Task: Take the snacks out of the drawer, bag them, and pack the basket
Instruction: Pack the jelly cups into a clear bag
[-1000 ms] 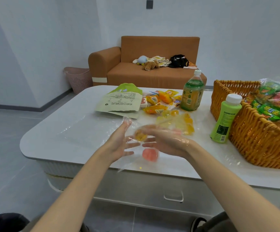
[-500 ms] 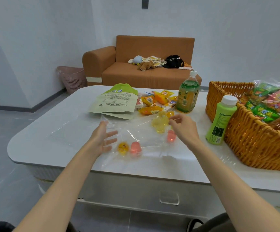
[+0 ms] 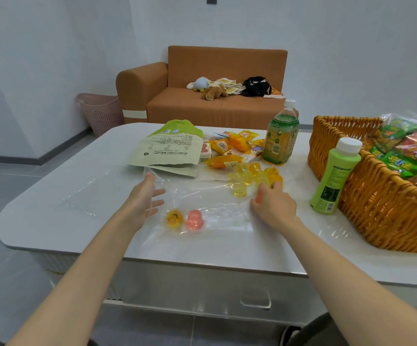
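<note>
Snacks [image 3: 229,148] out on table [image 3: 52,221], bagging part done. Clear bag [image 3: 202,196] lying flat, yellow cup [image 3: 175,218] and pink cup [image 3: 195,220] inside. Left hand [image 3: 145,198] spread, fingers straight at bag mouth, no clear grip. Right hand [image 3: 272,203] curled round second pink cup [image 3: 259,197] beside loose yellow pile [image 3: 252,176]. Basket [image 3: 377,221] already holding filled snack bag [image 3: 407,146]. Probably left: remaining jellies, packets, tea bottle [image 3: 281,136], green bottle [image 3: 334,176].
</note>
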The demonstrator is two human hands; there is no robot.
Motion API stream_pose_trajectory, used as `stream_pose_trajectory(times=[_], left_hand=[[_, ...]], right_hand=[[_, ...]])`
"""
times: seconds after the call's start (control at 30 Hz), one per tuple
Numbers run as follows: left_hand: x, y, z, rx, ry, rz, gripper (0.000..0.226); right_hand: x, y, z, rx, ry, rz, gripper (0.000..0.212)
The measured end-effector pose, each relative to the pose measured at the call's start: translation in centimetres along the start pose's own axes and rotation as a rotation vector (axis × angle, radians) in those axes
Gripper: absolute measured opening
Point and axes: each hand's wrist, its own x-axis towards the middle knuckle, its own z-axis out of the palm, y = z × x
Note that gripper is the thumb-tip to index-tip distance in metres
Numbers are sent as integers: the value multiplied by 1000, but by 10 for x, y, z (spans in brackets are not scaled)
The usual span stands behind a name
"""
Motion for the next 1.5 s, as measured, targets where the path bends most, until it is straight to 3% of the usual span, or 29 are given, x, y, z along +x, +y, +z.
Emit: stream_pose_trajectory(times=[0.17,0.4,0.47,0.57,0.67,0.9,1.1,1.23,1.33,1.5], left_hand=[[2,2,-1,44,-24,-15,55],[3,3,-4,43,-31,-12,55],[3,3,-4,41,-30,-18,54],[3,3,-3,27,-34,-27,53],[0,2,-4,-7,-51,-30,48],[-7,1,-9,-57,-188,-92,35],[0,2,-20,-10,-167,-91,38],[0,0,-21,-5,-155,-97,33],[-1,0,-20,-11,-164,-104,32],[-3,3,-21,-67,-184,-141,34]], right_hand=[[-1,12,0,45,60,-3,26],[3,18,-31,520,91,171,22],[-2,9,-51,901,-44,225,22],[-17,-1,-81,1298,-517,231,14],[-29,-12,-85,1239,-816,115,14],[-16,-47,-47,1310,-1012,-25,20],[-7,-66,-22,1469,-1183,-73,15],[-5,-67,-19,1556,-1100,62,7],[-5,-64,-21,1582,-1001,183,16],[-5,-56,-20,1633,-996,369,34]])
